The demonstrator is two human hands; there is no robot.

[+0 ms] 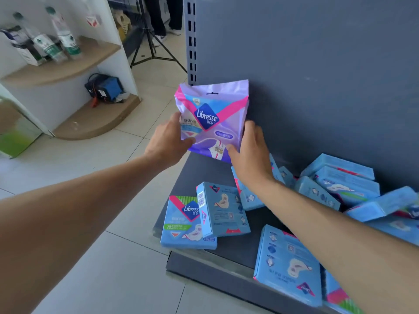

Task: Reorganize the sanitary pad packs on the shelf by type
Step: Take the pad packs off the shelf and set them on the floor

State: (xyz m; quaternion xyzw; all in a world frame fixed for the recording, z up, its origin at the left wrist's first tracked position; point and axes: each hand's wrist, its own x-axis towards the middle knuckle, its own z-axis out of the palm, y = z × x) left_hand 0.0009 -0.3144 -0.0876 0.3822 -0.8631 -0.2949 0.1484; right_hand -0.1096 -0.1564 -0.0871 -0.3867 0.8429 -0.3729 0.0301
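Near edge of the dark grey metal shelf [229, 252]: a flat light-blue pad pack lying back-side up [286, 265] at near right, partly under the right forearm. Left of it, at the shelf's near left corner, a light-blue pack with green stripe and "285" label [181, 225] lies face up, and a second light-blue pack showing barcode and printed back [223, 209] leans on its right edge. Further right, a loose jumble of light-blue packs [340, 186] is heaped against the grey back panel [317, 64], some tilted, some overlapping.

Beyond these, both hands hold one purple and pink soft plastic Libresse pack [212, 118] upright at the far left of the shelf, against the back panel. Left hand [170, 141] grips its left edge, thumb on the front. Right hand [251, 152] grips its right lower edge, fingers curled round the side.

Far left, off the shelf: tiled floor [136, 223], white corner unit with wooden shelves [68, 64] carrying blurred water bottles [65, 37], a blue box with cables [106, 87] lower down, a black tripod [154, 48] behind
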